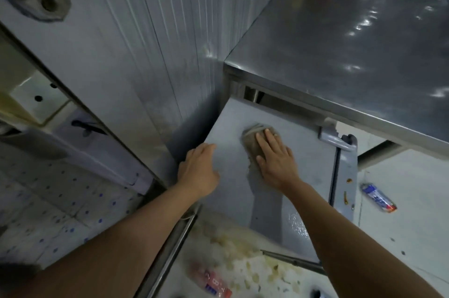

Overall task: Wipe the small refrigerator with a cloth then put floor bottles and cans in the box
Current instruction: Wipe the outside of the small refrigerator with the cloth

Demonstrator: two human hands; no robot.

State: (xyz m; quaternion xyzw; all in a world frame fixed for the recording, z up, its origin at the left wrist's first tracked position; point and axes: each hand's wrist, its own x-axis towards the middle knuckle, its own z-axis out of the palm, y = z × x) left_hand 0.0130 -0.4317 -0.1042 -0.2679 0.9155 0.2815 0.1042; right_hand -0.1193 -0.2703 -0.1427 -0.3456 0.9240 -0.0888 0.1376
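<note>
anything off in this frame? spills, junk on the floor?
Yes. A blue-and-white can lies on its side on the floor right of the fridge, a red-labelled bottle lies near the bottom edge, and yellowish residue is smeared across the floor between them.

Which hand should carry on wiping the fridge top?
Right. The right hand already lies flat on the cloth on top of the small refrigerator. The left hand rests at the fridge's left edge, off the cloth, likely bracing.

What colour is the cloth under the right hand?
Greyish-brown; the cloth shows in the head view, beneath the right hand.
</note>
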